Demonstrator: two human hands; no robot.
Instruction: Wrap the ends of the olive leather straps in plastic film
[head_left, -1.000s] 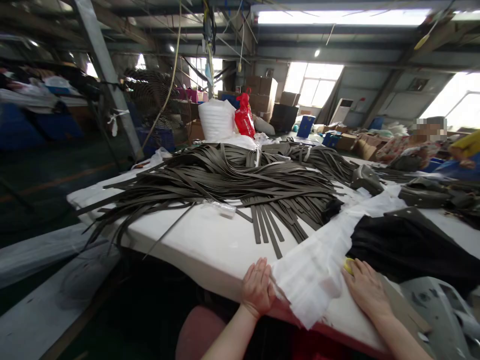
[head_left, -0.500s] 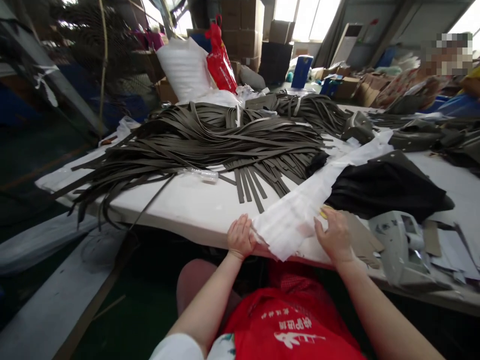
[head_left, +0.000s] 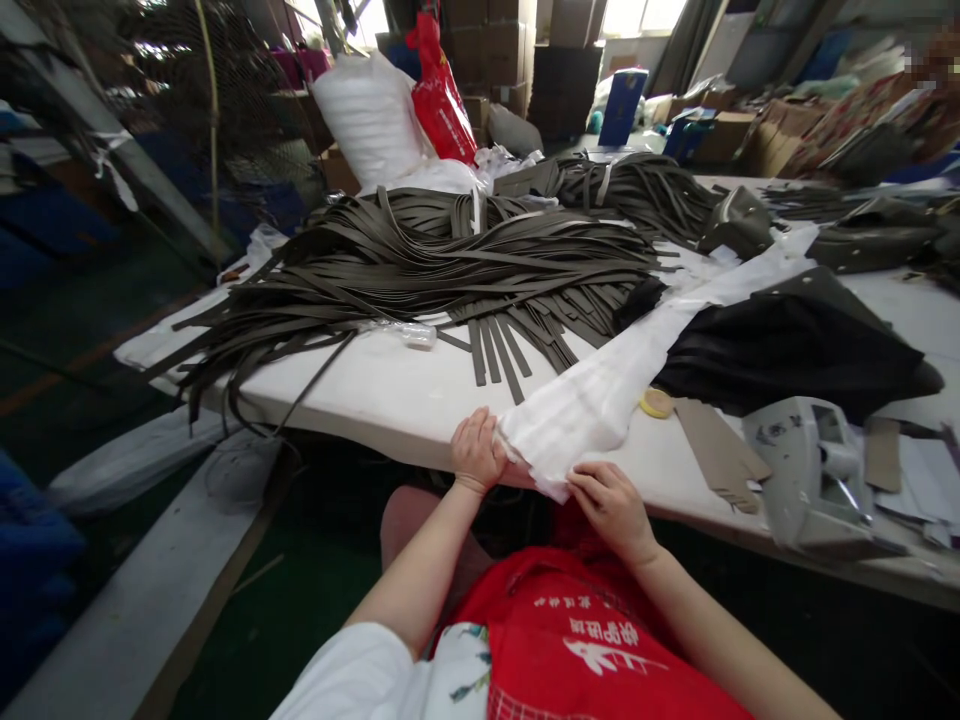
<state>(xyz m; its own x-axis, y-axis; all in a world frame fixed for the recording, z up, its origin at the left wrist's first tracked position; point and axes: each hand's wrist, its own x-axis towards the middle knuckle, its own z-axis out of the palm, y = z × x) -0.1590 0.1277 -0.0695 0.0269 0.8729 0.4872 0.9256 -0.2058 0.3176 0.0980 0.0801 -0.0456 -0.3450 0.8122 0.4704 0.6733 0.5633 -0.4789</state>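
Observation:
A long stack of white foam sheets [head_left: 600,395] lies across the white table [head_left: 390,385], its near end hanging over the front edge. My left hand [head_left: 476,452] is closed on the left corner of that end. My right hand [head_left: 611,505] pinches the lower right corner of the same stack, just below the table edge. A big pile of dark grey straps [head_left: 450,265] lies behind the sheets. A yellow tape roll [head_left: 657,402] rests on the table right of the sheets.
A black fabric piece [head_left: 787,350] lies to the right, with brown card pieces [head_left: 720,455] and a grey tool [head_left: 814,480] near the front edge. Grey bags [head_left: 739,220], boxes and a red bag [head_left: 439,95] stand behind. Another person sits at far right.
The camera tilted down. My right hand slid from the sheets' right side on the table to their lower corner at the edge, uncovering the yellow tape roll. My left hand stayed at the left corner.

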